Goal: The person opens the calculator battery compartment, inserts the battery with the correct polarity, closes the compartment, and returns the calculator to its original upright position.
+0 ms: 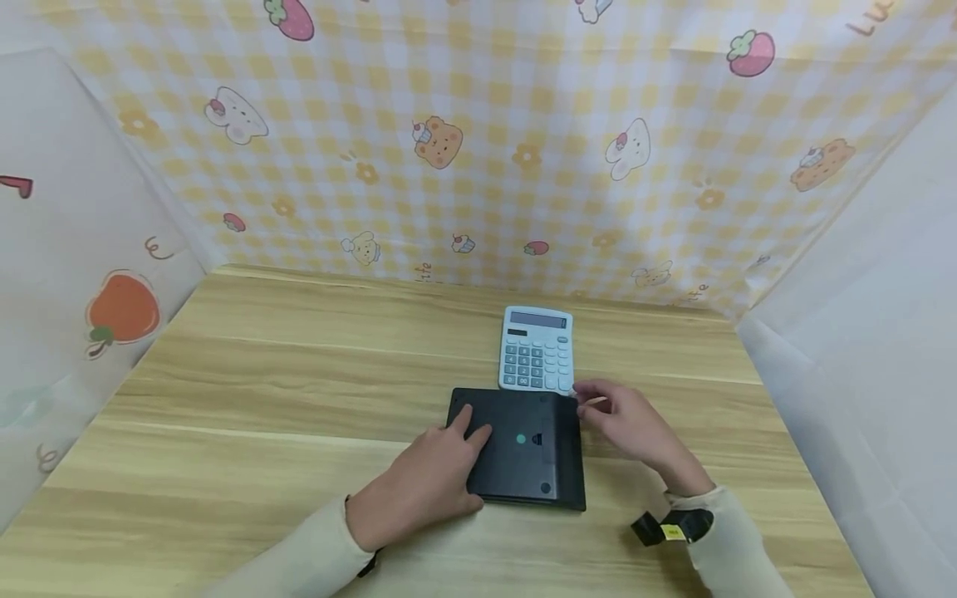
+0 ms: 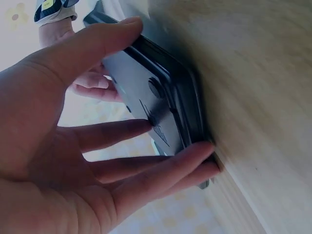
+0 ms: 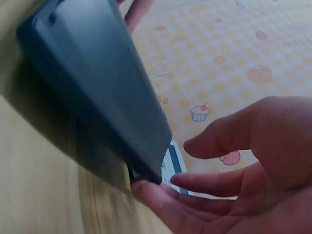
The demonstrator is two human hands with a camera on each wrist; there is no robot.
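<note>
A flat black device (image 1: 497, 465) lies underside up on the table, showing round feet, a green dot and a small latch. My left hand (image 1: 422, 482) holds it by the left part, the thumb at the near edge and the other fingers spread over the back and the left edge. At its far right corner is my right hand (image 1: 624, 419). In the right wrist view a fingertip (image 3: 146, 190) touches that corner, while the thumb (image 3: 200, 146) stands apart from it. Just beyond the device lies a light blue calculator (image 1: 537, 349), face up.
The wood-grain table (image 1: 262, 399) reaches back to a yellow checked cloth (image 1: 486, 191) with cartoon prints. White sheets (image 1: 867, 291) hang at both sides. A black strap with a small box (image 1: 665, 529) sits on the right wrist.
</note>
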